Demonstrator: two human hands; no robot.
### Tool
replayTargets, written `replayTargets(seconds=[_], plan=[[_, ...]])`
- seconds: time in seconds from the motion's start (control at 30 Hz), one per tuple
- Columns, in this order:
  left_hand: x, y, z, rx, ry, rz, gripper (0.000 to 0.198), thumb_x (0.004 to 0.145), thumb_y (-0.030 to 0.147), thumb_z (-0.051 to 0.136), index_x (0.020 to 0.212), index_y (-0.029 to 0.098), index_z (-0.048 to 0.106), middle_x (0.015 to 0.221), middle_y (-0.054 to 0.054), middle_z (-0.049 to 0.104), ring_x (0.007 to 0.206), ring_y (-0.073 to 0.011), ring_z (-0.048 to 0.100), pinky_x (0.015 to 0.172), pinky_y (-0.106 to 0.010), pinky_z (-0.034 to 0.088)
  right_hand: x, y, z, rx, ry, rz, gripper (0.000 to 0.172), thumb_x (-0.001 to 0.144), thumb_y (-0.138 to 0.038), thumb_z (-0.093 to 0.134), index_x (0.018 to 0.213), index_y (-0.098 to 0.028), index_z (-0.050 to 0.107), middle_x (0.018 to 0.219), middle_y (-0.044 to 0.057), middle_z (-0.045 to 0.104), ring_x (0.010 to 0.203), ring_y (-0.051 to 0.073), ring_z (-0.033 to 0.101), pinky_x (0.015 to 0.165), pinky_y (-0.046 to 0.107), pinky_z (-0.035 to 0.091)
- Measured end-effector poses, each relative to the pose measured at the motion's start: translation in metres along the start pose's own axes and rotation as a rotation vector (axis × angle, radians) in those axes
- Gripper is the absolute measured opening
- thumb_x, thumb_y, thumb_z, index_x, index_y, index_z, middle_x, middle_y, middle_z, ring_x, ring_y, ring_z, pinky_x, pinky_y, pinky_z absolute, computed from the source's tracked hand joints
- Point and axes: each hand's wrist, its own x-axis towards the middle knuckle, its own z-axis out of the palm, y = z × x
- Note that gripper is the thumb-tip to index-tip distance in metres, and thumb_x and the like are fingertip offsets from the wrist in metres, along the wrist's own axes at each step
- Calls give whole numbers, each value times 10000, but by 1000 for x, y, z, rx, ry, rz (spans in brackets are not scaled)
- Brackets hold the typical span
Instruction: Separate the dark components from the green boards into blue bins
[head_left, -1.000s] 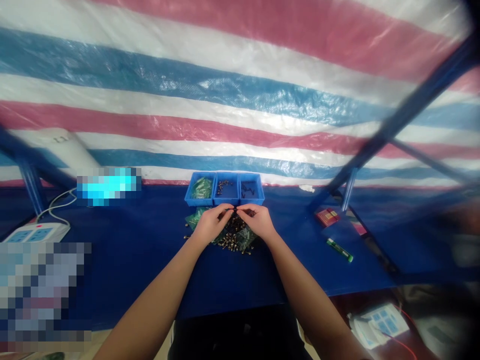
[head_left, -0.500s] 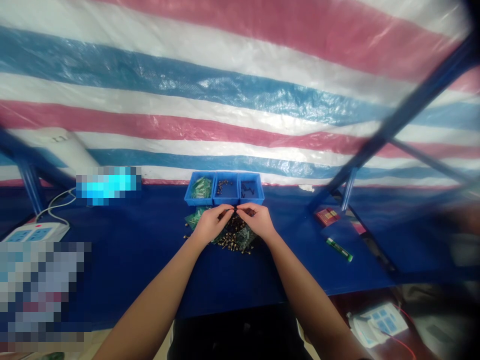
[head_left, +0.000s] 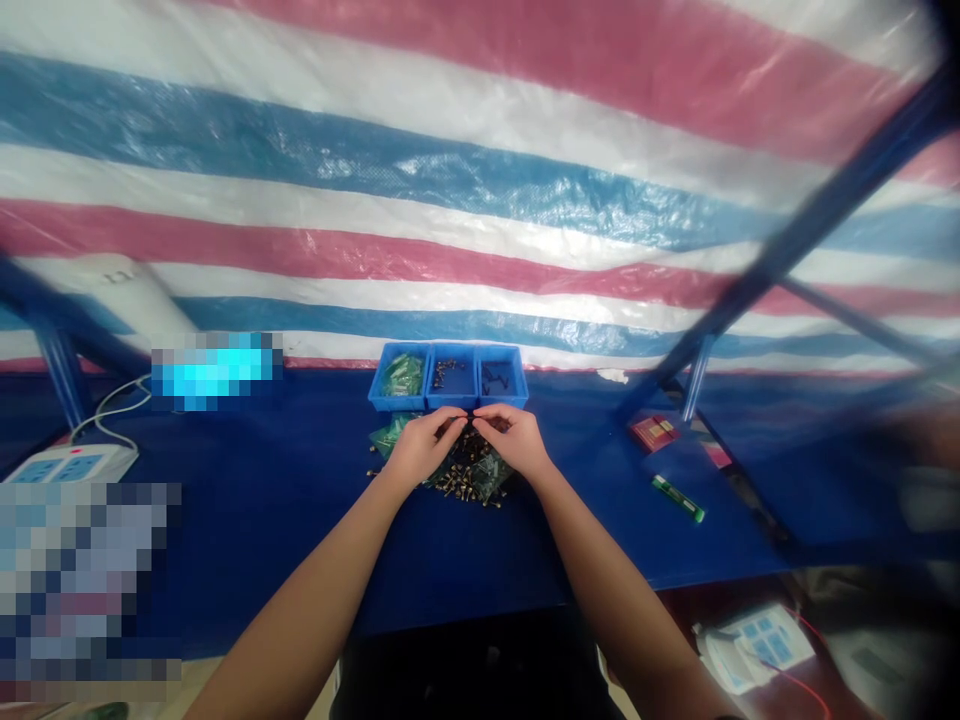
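My left hand [head_left: 425,443] and my right hand [head_left: 514,438] meet above a pile of small parts, thumbs and fingers pinched. Between the fingertips is a small dark piece, too small to name, which both hands seem to grip. Below lies the pile of brass-coloured screw-like parts [head_left: 461,486], with green-tinted clear packets [head_left: 390,434] at its left and a similar packet [head_left: 491,473] at its right. Just beyond my hands stand three joined blue bins [head_left: 400,405]: green-clear packets in the left one, brass-coloured parts in the middle, dark screw-like parts in the right.
On the blue table [head_left: 285,520], a red box [head_left: 654,433] and a green tube-shaped pack [head_left: 679,499] lie to the right. A power strip [head_left: 75,463] with a white cable sits at the left. Blue metal posts [head_left: 697,378] flank the table, with striped sheeting behind.
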Motion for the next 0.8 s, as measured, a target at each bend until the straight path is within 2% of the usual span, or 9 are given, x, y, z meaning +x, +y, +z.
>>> replayTargets(seconds=[0.1, 0.43, 0.63, 0.8], plan=[[0, -3, 1, 1, 8, 13, 322, 937, 458, 481, 1080, 229, 655, 733, 5, 679, 640, -143, 624, 655, -234, 490, 0, -1, -1, -1, 1, 5, 207, 783, -350, 679, 913, -203, 746, 856, 44, 751, 734, 190, 693, 689, 297, 559], [0, -3, 2, 11, 5, 17, 338, 954, 474, 432, 1007, 224, 652, 818, -7, 707, 681, -149, 642, 618, -221, 472, 0, 0, 1, 14, 8, -6, 236, 772, -357, 691, 940, -202, 746, 882, 54, 753, 745, 195, 699, 686, 305, 566], [0, -5, 3, 7, 12, 4, 318, 939, 459, 479, 1108, 234, 628, 708, 19, 660, 624, -141, 613, 639, -232, 471, 0, 0, -1, 21, 9, 3, 214, 770, -349, 693, 918, -205, 747, 870, 47, 753, 741, 191, 700, 699, 305, 571], [1, -4, 2, 15, 3, 20, 307, 947, 453, 459, 1039, 226, 645, 717, 10, 666, 632, -142, 617, 630, -232, 466, 1, 0, 0, 18, 4, 7, 224, 767, -359, 696, 924, -208, 747, 866, 47, 752, 735, 191, 698, 700, 309, 572]])
